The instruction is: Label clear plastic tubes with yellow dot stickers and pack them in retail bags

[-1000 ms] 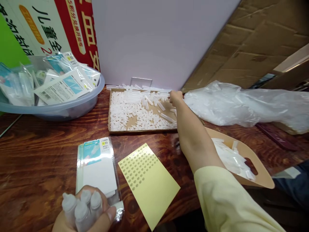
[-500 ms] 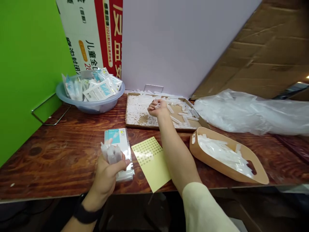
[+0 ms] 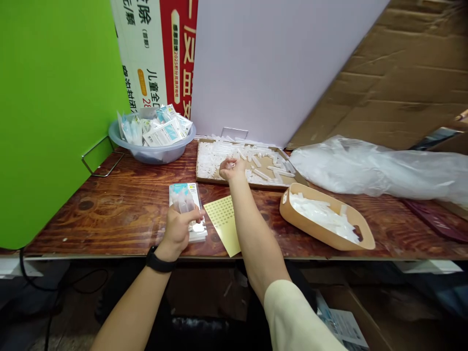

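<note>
The left grip (image 3: 178,230) has shifted onto a clear retail packet (image 3: 195,229) since the earlier frame, its fingers wrapped around small plastic bottles (image 3: 185,202) held over the packet, which lies in front of and left of a cardboard tray (image 3: 210,181). The right grip (image 3: 231,169), fingers pressed together, hangs over the tray's near side, pinching a small white piece (image 3: 229,165) too small to identify. White plastic pieces (image 3: 210,161) and clear tubes (image 3: 261,174) fill the tray. A yellow dot sheet (image 3: 223,224) lies just in front of it on the wooden bench (image 3: 109,219), a tan tote tray (image 3: 310,228) of clear tubes to its front right, a blue basin (image 3: 153,156) of packets behind left.
</note>
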Tool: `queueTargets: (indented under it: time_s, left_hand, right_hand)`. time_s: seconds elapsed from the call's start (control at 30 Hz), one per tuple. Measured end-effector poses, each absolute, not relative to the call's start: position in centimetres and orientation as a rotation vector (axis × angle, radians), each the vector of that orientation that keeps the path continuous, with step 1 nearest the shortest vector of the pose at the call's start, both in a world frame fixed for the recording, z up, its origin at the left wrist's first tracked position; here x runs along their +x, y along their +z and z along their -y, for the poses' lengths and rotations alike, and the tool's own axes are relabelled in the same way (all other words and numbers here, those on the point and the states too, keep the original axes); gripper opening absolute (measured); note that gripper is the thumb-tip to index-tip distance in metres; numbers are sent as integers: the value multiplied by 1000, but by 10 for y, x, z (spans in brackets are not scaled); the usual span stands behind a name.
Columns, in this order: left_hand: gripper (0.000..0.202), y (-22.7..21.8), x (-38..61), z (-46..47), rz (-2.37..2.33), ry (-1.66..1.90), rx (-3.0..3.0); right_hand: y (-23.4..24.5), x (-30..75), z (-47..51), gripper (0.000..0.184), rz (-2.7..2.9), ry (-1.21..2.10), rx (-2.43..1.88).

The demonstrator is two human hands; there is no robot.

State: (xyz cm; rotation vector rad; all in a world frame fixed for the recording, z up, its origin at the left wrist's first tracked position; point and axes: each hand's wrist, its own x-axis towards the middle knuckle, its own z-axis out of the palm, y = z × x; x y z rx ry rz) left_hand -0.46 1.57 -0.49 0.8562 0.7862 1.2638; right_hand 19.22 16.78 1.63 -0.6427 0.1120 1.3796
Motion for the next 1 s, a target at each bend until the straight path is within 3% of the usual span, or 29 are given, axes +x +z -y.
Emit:
queueTargets:
  time_s: [0.43,1.0]
  left_hand:
    - [19,-7,-1,-16,-797,1266,872]
    - [17,-7,3,-18,-801,1254,906]
  right_hand:
    - [8,187,-137,10,-113,1523,-532]
    - [12,190,-108,24,63,1618,-567]
